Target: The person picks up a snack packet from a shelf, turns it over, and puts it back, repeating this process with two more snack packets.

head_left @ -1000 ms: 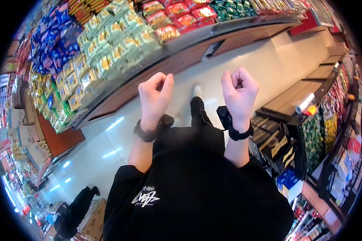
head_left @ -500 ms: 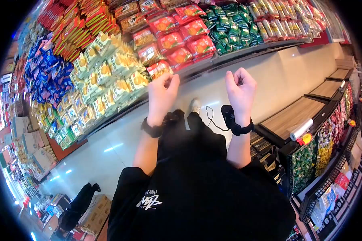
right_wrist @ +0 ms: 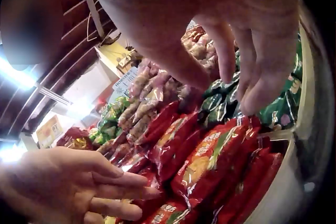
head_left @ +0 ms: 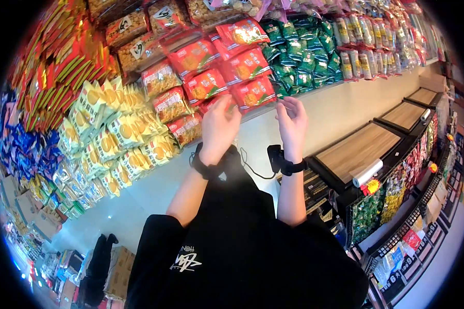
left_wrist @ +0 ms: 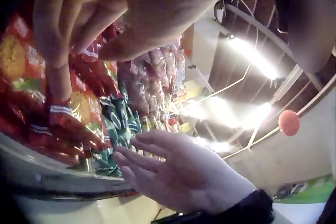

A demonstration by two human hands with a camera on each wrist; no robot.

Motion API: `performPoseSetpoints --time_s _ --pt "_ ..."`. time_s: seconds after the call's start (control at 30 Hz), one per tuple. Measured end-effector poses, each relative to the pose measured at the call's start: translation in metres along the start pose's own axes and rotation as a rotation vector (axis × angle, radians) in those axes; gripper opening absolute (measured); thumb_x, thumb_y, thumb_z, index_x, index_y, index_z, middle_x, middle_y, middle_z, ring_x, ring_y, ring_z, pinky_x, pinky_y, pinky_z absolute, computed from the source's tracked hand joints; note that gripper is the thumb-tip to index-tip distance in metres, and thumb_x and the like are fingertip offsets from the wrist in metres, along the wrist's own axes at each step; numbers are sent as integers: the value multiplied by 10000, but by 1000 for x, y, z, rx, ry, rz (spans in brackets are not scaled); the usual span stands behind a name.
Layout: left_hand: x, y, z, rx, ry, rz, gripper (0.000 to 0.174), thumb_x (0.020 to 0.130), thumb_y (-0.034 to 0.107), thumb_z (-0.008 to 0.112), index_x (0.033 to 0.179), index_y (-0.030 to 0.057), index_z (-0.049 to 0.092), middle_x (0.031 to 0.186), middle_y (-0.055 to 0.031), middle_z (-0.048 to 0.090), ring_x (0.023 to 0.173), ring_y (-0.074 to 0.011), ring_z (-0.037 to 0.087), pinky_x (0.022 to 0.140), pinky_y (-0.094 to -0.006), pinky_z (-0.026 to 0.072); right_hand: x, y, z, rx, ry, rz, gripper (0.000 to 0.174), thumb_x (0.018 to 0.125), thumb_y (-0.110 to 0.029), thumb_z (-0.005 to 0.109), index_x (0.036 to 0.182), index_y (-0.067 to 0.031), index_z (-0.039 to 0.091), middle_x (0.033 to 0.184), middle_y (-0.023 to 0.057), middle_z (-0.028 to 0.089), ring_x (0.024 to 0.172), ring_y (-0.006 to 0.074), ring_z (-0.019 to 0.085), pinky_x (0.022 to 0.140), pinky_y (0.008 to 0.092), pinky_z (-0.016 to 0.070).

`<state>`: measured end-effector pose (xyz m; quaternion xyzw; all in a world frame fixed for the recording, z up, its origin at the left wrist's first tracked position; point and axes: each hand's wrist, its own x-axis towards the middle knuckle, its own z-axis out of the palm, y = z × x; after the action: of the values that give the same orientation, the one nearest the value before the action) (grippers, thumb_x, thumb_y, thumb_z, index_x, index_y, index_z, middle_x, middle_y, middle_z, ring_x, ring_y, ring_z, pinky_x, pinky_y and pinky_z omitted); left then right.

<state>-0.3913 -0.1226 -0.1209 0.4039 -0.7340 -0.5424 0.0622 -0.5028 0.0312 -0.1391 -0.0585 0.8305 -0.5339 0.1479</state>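
My left hand [head_left: 221, 126] is at the front edge of the display, over the red snack packets [head_left: 250, 92]. In the left wrist view its fingers are loosely bent, one fingertip right at a red packet [left_wrist: 79, 113]. My right hand [head_left: 293, 123] hovers to the right, near the front edge beside the green packets [head_left: 299, 54]. Its fingers are spread and relaxed in the right wrist view, above the red packets [right_wrist: 205, 163] standing in a tray. Neither hand holds anything. Black camera straps [head_left: 293, 167] circle both wrists.
Yellow cake packets [head_left: 131, 134] and noodle-like snack packets [head_left: 160, 78] lie to the left. On the right, a wood-topped stand [head_left: 358, 152] bears a roll of clear bags [head_left: 367, 172]. At lower left, a person [head_left: 95, 273] in dark clothes is beside cardboard boxes [head_left: 119, 270].
The view has come closer to the display, and both hands have moved to its front edge. Their fingers, curled in before, have loosened and straightened.
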Motion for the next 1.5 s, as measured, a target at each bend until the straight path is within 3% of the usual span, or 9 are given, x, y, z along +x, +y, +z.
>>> performPoseSetpoints --time_s 0.23,0.37,0.47,0.57,0.67,0.9,1.0,1.13,1.5 --pt "8 3 5 -121 -198 -154 365 855 156 614 1189 15 576 1059 -181 667 732 -197 696 708 -339 521 14 9 15 -6 5 103 259 817 -123 719 1019 16 637 919 95 683 876 167 646 809 303 499" --pt "6 -1 13 -640 -207 -243 317 862 111 608 1157 4 560 1020 -167 665 664 -154 679 650 -290 510 14 6 12 123 -89 156 203 842 -74 699 1007 26 637 893 62 662 832 126 632 757 262 503" --pt "5 -4 10 -440 -229 -224 290 847 75 617 1124 8 568 1058 -130 639 633 -167 658 613 -273 501 12 -19 3 209 -189 218 168 879 -46 665 1027 29 636 859 21 618 797 92 613 721 231 513" --pt "-2 9 0 52 -105 106 291 842 79 626 1126 36 581 1120 -109 614 619 -191 643 602 -283 504 9 -35 -10 198 -270 218 162 886 -29 647 1038 27 650 897 27 612 826 101 613 738 231 510" --pt "-4 20 -1 -16 28 295 299 834 99 645 1128 67 597 1156 -97 602 642 -201 647 606 -298 510 9 -37 -19 131 -329 25 139 847 -4 662 984 1 683 931 57 674 820 127 636 713 247 494" --pt "-5 21 -13 -248 -299 160 169 890 58 650 1026 -42 649 837 -73 674 652 -105 644 576 -226 496 -3 -73 -24 110 -512 14 205 859 -72 676 1059 -33 662 1001 57 685 895 122 643 746 266 514" --pt "-13 27 -28 -487 -377 -180 158 911 68 630 1014 -51 640 835 -73 673 671 -115 655 596 -225 510 -7 -77 -23 111 -491 22 259 865 -108 684 1106 -28 632 994 50 682 880 119 644 754 272 517" --pt "-20 26 -45 -787 -250 -154 177 922 87 621 1018 -61 603 891 -122 675 708 -176 682 621 -263 535 -15 -83 -32 140 -575 113 254 911 -111 636 1128 6 579 979 46 657 852 96 620 760 248 501" --pt "-40 41 -89 -728 -376 -52 138 908 34 622 1012 -48 584 884 -105 658 763 -201 696 649 -254 551 -58 -104 -22 312 -120 -53 149 829 -32 716 960 1 652 869 39 688 793 87 637 699 239 503"
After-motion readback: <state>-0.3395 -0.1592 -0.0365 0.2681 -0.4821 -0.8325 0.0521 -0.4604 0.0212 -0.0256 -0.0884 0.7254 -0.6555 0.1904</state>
